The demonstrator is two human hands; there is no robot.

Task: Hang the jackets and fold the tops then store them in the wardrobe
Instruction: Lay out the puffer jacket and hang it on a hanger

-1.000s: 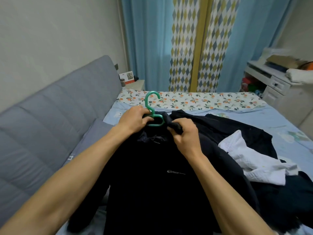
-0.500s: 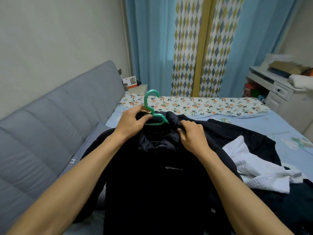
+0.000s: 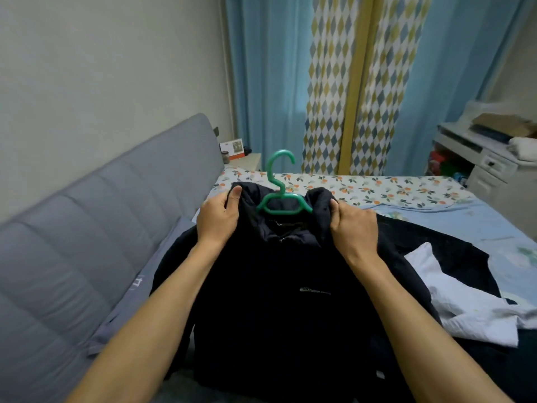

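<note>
A: Since the black padded jacket (image 3: 279,301) fills the near middle, which way does it run?

B: Its long axis runs from the viewer toward the far end of the bed, hem nearest, collar farthest. The front faces up, with a small pale logo on the chest. It lies over the blue bedsheet (image 3: 465,225).

A: And the 2 hands?

B: Both forearms reach forward over the jacket, roughly parallel. The left hand (image 3: 218,218) grips the left side of the collar, thumb up along the fabric edge, fingers curled behind it. The right hand (image 3: 353,225) grips the right side of the collar the same way, knuckles toward the camera. The 2 hands are apart, with the collar opening between them.

A: What sits in that opening?

B: A green plastic hanger (image 3: 283,203). Its shoulders go into the neck of the jacket, and its hook (image 3: 280,159) stands up above the collar, curving open toward the right.

A: To the sides?

B: A white crumpled top (image 3: 453,301) lies right of the jacket on other dark clothes (image 3: 453,251). A grey padded headboard (image 3: 87,242) runs along the left.

A: Farther back?

B: A floral pillow (image 3: 377,189) spans the bed's far end, then a white desk (image 3: 488,164) at the right, and blue curtains (image 3: 267,82) with a diamond-patterned panel (image 3: 328,82).
</note>
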